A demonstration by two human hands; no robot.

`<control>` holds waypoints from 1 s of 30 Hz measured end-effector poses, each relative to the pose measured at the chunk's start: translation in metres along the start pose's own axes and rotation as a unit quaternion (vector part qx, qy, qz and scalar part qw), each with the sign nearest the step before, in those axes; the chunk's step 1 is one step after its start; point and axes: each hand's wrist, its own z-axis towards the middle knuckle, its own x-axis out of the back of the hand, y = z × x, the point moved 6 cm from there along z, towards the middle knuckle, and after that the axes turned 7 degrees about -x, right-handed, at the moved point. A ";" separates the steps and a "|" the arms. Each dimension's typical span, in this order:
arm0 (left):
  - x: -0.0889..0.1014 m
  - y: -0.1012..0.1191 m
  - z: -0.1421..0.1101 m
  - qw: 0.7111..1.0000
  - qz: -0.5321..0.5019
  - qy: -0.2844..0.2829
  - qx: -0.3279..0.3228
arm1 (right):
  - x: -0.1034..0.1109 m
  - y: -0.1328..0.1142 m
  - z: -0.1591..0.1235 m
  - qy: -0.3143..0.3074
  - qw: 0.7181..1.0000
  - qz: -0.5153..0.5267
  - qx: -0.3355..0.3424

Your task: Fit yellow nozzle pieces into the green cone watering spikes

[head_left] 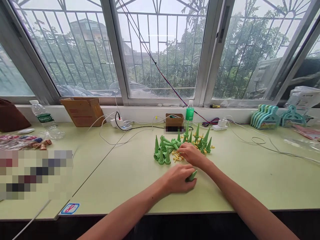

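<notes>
My left hand [180,178] is closed around a green plastic cone-shaped spike [192,176], its pointed tip aimed up and to the right, just above the table's front part. Farther forward, my right hand [192,154] reaches down with curled fingers to a pile of small yellow plastic pieces [178,158]; whatever its fingertips hold is hidden. Left of that pile, several green spikes [161,156] stand or lie in a cluster. Behind and to the right of my right hand stand more green spikes [205,137], with yellow pieces attached to or beside them.
Along the window side stand a small cardboard box [174,122], a green-labelled bottle [190,111], power strips [121,124] with loose cables, and a larger carton [82,111]. Blue hangers [265,116] stand at right. A clear bottle [45,116] and small wrapped items lie left.
</notes>
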 end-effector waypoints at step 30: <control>-0.002 0.002 0.000 1.000 -0.012 0.022 -0.013 | -0.033 -0.001 -0.001 -0.052 0.997 -0.055 0.029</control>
